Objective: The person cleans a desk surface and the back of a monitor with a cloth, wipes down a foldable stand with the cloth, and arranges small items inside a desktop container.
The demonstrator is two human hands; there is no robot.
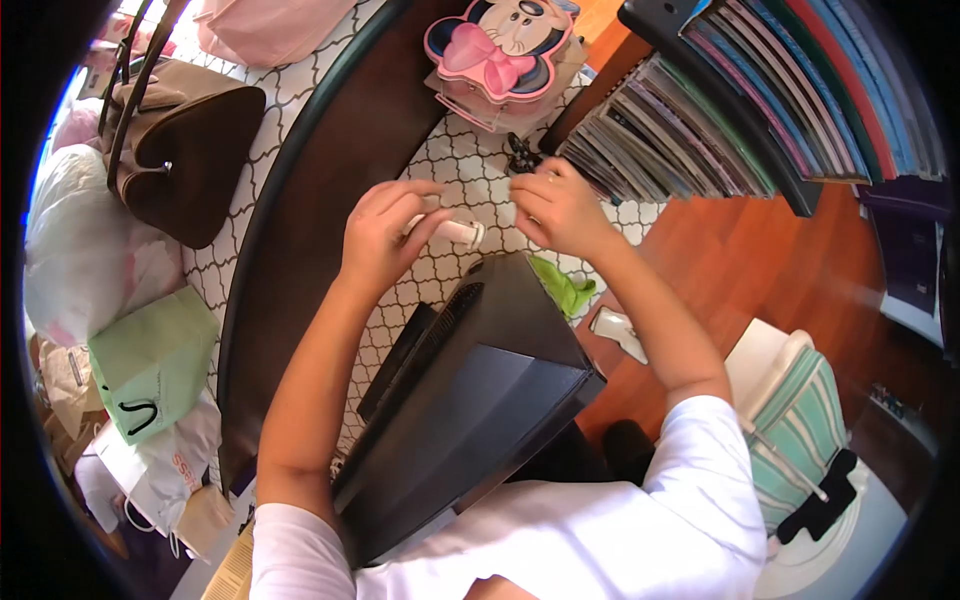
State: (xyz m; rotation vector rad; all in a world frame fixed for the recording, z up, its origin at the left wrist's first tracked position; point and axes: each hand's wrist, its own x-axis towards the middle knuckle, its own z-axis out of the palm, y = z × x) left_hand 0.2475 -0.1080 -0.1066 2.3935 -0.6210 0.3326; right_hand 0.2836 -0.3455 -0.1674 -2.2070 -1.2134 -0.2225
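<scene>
My left hand (388, 225) is bent over the white patterned surface, its thumb and fingers closed on a small white cylinder (460, 233) that looks like a little tube or spool. My right hand (562, 212) faces it a short way off, with thumb and fingertips curled together. Whatever is in that pinch, if anything, is too small to make out. Below both hands stands a large dark box-shaped case (470, 410). A bright green cloth (563, 287) lies by its far corner, under my right wrist. A small dark object (522, 155) sits just beyond the right fingers.
A Minnie Mouse case (500, 55) stands at the back. Shelves of thin books or records (670, 130) rise to the right. On the left are a brown handbag (185, 145), a green paper bag (155, 360) and plastic bags (85, 245). A striped cushioned chair (800, 420) stands at lower right.
</scene>
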